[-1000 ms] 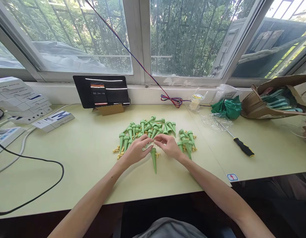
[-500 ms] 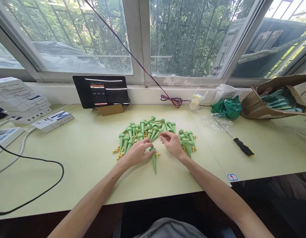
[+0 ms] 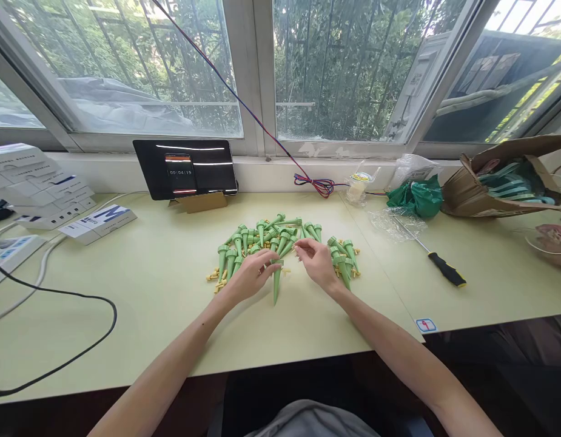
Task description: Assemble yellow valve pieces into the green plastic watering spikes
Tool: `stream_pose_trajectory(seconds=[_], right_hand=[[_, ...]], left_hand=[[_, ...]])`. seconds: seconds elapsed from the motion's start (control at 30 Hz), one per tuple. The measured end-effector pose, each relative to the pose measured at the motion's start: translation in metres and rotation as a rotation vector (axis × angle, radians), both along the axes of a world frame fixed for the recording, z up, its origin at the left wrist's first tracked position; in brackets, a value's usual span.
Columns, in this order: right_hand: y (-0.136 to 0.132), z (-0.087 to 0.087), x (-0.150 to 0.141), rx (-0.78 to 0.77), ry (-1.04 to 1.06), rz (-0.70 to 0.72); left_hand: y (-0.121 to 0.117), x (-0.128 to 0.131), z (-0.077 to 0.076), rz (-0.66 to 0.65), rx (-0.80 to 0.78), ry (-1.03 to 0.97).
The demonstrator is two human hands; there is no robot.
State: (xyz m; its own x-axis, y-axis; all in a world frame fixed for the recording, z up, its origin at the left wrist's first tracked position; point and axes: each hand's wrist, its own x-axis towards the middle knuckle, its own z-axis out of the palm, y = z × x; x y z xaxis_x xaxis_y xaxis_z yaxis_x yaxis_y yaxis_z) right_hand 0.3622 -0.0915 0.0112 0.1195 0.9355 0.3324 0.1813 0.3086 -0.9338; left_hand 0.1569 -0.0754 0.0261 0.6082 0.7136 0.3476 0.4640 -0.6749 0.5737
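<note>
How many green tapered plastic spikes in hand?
1: a green tapered plastic spike in the left hand. None visible in the right hand, though its fingers may hide something.

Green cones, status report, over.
Left hand holding one green cone near its cap. Right hand apart, contents unclear. Cone pile close behind, nothing blocking.

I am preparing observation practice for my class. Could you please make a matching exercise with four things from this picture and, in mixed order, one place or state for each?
1. left hand
2. screwdriver
3. green plastic bundle
4. screen

A. just left of the open cardboard box
B. dark, showing 00:04:19
C. gripping a green spike
D. black-handled, metal-shafted

Right pairs: 1-C, 2-D, 3-A, 4-B
</note>
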Motion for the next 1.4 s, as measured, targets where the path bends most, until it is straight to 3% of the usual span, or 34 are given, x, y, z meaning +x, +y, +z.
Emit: stream_pose_trajectory(seconds=[0.23,0.43,0.6,0.8,1.4], right_hand=[[-0.0019,0.0034,-0.0019,-0.001,0.046,0.026],[-0.0056,0.0058,-0.0025,0.000,0.036,0.053],[-0.0068,0.0072,-0.0048,-0.016,0.083,0.098],[-0.0051,0.0042,-0.0059,-0.044,0.150,0.159],[-0.0041,0.0068,-0.0080,-0.122,0.257,0.215]], left_hand=[[0.0009,0.0011,-0.0003,0.074,-0.070,-0.159],[-0.0001,0.0036,0.0001,0.142,-0.301,-0.382],[0.0007,0.0066,-0.0002,0.230,-0.394,-0.492],[0.0007,0.0063,-0.0012,0.286,-0.430,-0.507],[-0.0029,0.0068,0.0031,0.269,-0.444,-0.526]])
